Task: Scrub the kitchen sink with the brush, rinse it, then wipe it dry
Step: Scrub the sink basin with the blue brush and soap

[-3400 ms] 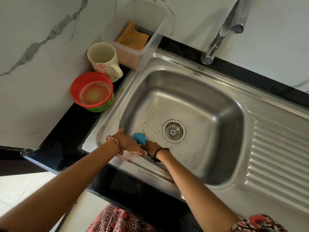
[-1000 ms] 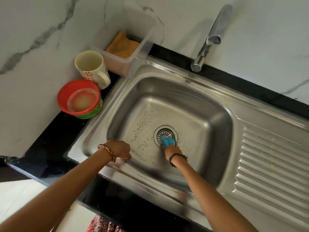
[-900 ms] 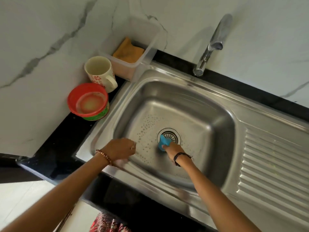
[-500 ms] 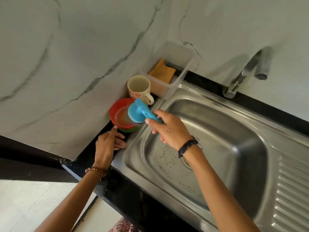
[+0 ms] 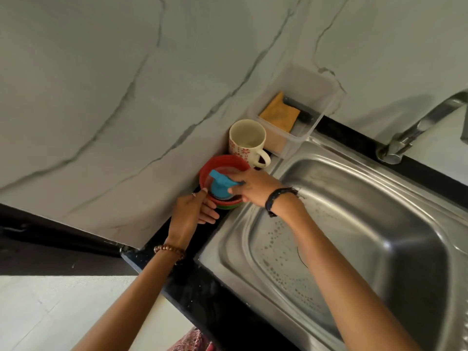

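The right arm (image 5: 349,274) hides the sink drain; the frame's right edge crops the tap (image 5: 420,127).

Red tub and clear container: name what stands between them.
Head view: a white floral mug stands between the red tub and the clear container.

Bare forearms; a brown beaded bracelet (image 5: 170,250) circles the left wrist, a black corded band (image 5: 276,197) the right.
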`<state>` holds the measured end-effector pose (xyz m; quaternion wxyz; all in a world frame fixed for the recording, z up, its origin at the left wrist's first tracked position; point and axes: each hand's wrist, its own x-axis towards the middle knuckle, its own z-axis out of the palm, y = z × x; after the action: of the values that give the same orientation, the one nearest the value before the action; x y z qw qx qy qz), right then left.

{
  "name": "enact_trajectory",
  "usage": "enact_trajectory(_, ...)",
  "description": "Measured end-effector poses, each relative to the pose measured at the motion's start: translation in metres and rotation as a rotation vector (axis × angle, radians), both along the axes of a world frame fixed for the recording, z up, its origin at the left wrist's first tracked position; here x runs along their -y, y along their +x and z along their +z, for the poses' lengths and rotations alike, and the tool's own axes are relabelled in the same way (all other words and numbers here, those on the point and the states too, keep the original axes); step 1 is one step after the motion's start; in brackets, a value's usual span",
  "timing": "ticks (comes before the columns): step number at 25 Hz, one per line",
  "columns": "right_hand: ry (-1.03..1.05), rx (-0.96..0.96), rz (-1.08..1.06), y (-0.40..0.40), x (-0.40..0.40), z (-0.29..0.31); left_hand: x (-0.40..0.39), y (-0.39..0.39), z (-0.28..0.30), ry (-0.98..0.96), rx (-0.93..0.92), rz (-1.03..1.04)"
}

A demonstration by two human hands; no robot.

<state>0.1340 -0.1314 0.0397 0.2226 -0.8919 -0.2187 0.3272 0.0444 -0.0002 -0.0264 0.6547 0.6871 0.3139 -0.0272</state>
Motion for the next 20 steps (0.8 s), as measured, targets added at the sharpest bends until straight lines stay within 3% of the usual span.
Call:
enact_trajectory(2,-0.220,0.219,-0.018,0.006,0.001,0.001,0.001,0.000,-0.001,-0.022,0.012,0.012)
enact_trajectory(3,-0.223,0.286,-0.047,0.006,-0.003,0.000,0.002,0.000,-0.002,-0.013,0.009,0.016)
enact_trajectory(8,0.099,0.176,-0.080,-0.020,0.006,0.002,0.007,-0.003,-0.007,0.029,0.039,0.046)
enact_trajectory(13,0.577,0.037,-0.546,-0.035,0.096,0.007,0.030,-0.018,-0.017,0.105,0.145,0.076)
enact_trajectory(16,0.709,-0.198,-1.034,-0.033,0.144,-0.038,0.054,-0.013,-0.022,0.188,0.221,-0.221)
enact_trajectory(20,1.143,-0.688,-1.699,-0.007,0.174,-0.107,0.081,0.020,-0.032,0.880,0.295,-0.920)
